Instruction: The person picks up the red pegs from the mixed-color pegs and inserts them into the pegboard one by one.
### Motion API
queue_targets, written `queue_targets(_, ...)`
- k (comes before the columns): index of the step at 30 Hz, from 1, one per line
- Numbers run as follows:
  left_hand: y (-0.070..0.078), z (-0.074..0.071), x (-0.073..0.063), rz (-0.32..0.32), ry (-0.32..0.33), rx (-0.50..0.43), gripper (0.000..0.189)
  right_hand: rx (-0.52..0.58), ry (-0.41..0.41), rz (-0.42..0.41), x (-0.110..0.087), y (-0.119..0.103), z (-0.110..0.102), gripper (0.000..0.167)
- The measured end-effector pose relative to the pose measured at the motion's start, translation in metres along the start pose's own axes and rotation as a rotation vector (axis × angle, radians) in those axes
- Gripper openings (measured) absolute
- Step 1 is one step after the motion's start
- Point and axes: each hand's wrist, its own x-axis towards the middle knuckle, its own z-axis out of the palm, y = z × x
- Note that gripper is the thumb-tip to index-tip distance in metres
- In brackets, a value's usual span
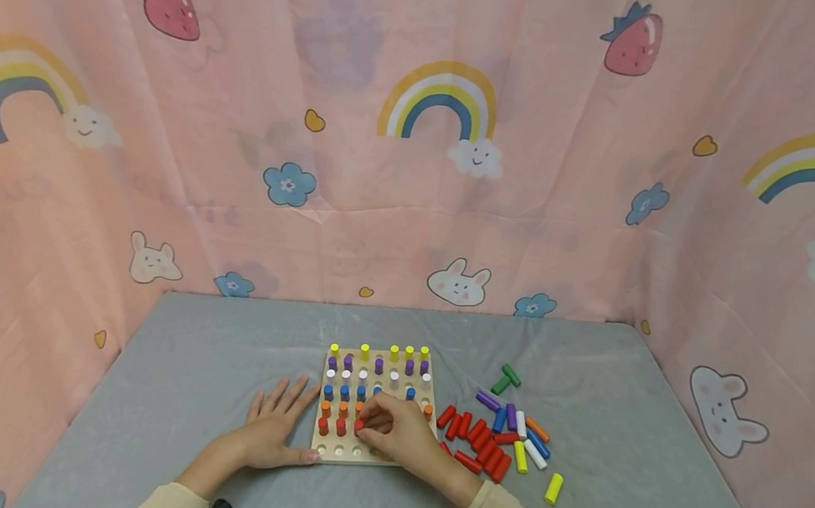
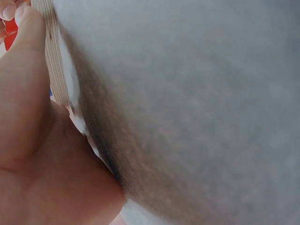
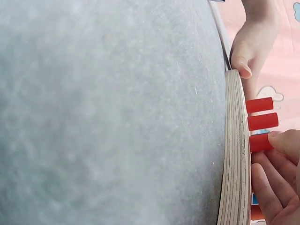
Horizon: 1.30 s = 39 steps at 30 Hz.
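Observation:
A wooden pegboard (image 1: 346, 460) lies on the grey table, with rows of yellow, purple, white, blue, orange and red pegs standing in it. My right hand (image 1: 403, 436) reaches over the board's front right part and pinches a red peg (image 3: 260, 142) between thumb and fingers. That peg stands upright at the board, third in line beside two other red pegs (image 3: 262, 121). My left hand (image 1: 271, 435) lies flat on the table with fingers spread, its thumb touching the board's front left corner. Part of the orange and blue rows is hidden behind the right hand.
Right of the board lies a loose pile of red pegs (image 1: 483, 440). Mixed in beside it are blue, purple, orange, white and yellow pegs (image 1: 553, 489). Two green pegs (image 1: 506, 378) lie farther back. A pink patterned curtain (image 1: 349, 239) hangs behind the table.

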Motion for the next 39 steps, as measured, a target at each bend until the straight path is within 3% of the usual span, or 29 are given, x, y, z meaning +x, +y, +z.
queue_targets(12, 0.012, -0.013, -0.005, -0.017, -0.054, -0.004, 0.114, 0.038, -0.009, 0.015, -0.001, 0.001, -0.002, 0.016)
queue_targets(20, 0.014, -0.015, -0.005, -0.016, -0.056, -0.003, 0.117, 0.083, -0.013, 0.031, -0.004, -0.002, -0.011, 0.02)
queue_targets(25, 0.014, -0.015, -0.005, -0.012, -0.06, -0.009, 0.118, 0.071, -0.009, 0.037, -0.007, -0.006, -0.023, 0.022)
queue_targets(39, 0.013, -0.014, -0.004, -0.03, -0.067, 0.016, 0.119, 0.108, -0.121, 0.12, -0.025, -0.002, -0.075, 0.031)
